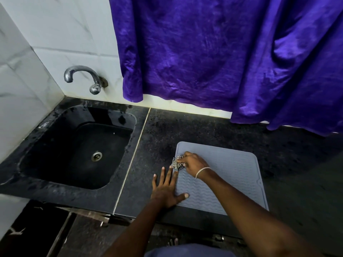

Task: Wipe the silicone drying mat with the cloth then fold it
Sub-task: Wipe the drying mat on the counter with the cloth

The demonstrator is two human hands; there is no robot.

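Left hand [165, 191] lies flat, fingers spread; right hand [194, 162] grips the cloth [176, 164]

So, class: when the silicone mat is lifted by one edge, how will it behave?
Probably floppy: the silicone drying mat lies thin and flat. Perhaps apt to slide: the left hand presses its edge while the right hand grips the cloth.

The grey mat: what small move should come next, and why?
Probably sweep the cloth rightward across the mat. The right hand grips the cloth at the mat's left edge, so the ribbed surface to its right is open to wipe, and the left hand lies flat on the near left corner, pinning it.
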